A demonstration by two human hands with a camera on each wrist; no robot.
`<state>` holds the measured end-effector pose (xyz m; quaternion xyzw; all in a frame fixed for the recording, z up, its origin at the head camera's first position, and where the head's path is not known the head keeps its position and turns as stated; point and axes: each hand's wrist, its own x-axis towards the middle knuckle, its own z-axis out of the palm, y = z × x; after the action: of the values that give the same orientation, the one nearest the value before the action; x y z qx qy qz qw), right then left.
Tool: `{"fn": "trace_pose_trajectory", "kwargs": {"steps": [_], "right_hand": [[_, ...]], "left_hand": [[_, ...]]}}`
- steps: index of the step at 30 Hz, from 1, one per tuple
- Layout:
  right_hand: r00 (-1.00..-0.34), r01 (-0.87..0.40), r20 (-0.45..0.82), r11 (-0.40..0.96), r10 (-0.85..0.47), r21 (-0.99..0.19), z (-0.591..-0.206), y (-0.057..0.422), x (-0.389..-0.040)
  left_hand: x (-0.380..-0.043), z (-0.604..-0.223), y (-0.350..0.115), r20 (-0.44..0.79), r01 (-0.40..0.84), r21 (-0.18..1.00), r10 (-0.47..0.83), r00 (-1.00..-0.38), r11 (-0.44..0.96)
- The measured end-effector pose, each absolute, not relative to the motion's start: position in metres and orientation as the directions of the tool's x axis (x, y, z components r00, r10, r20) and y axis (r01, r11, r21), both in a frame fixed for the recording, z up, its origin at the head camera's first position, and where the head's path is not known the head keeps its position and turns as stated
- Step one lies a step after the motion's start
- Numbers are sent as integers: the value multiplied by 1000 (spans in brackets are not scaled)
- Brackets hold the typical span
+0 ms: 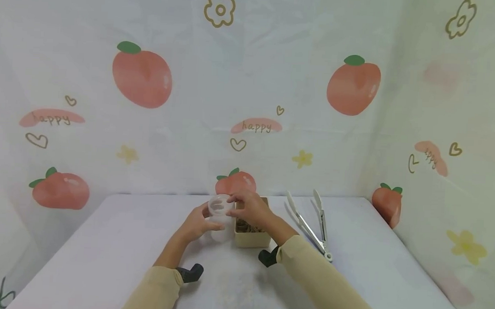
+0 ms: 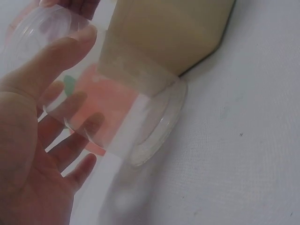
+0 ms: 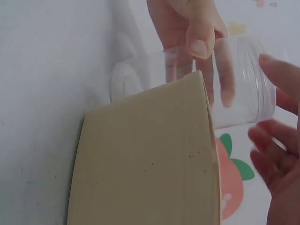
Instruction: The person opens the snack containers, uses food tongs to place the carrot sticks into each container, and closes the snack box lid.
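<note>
A clear plastic jar (image 2: 126,103) stands upright just left of the bottom centre of the head view, a translucent lid (image 1: 219,205) over its mouth; its see-through wall shows fingers and a printed peach behind it. I cannot tell whether its base touches the white table (image 1: 101,263). Just to its right, near the centre bottom, sits a cream open-topped box (image 1: 252,241) partly filled with dark brown, strip-like pieces (image 1: 247,226).

The left hand (image 1: 196,223) is half open, its spread fingers and thumb curved round the jar's body. The right hand (image 1: 251,209) reaches over the box from the lower right, thumb and fingertips partly parted and pinching the lid's edge. Silver tongs with pale tips (image 1: 324,224) lie spread toward the lower right.
</note>
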<state>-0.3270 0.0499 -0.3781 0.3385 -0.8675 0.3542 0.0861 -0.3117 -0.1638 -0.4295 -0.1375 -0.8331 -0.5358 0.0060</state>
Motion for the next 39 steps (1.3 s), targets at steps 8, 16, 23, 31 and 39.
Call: {"fn": "trace_pose_trajectory", "kwargs": {"steps": [8,16,23,31,39], "right_hand": [[-797,-603,366,650,-480,-462,-371,36,-323],[-837,-537,372,733,-401,-417,-373,28,-322],[-824,-559,388,706,-414,-434,-375,34,-325],[-804,-594,390,648,-450,-477,-378,41,-324],[-758,-653,432,564,-489,-506,-384,47,-323]], "left_hand": [[-322,-439,-167,189,271,887,241,-952,375],[-322,-438,-165,197,281,880,243,-950,384],[-322,-438,-161,196,280,880,244,-950,384],[-320,-438,-163,182,265,892,244,-952,368],[-320,-440,-166,183,261,892,234,-955,370]]}}
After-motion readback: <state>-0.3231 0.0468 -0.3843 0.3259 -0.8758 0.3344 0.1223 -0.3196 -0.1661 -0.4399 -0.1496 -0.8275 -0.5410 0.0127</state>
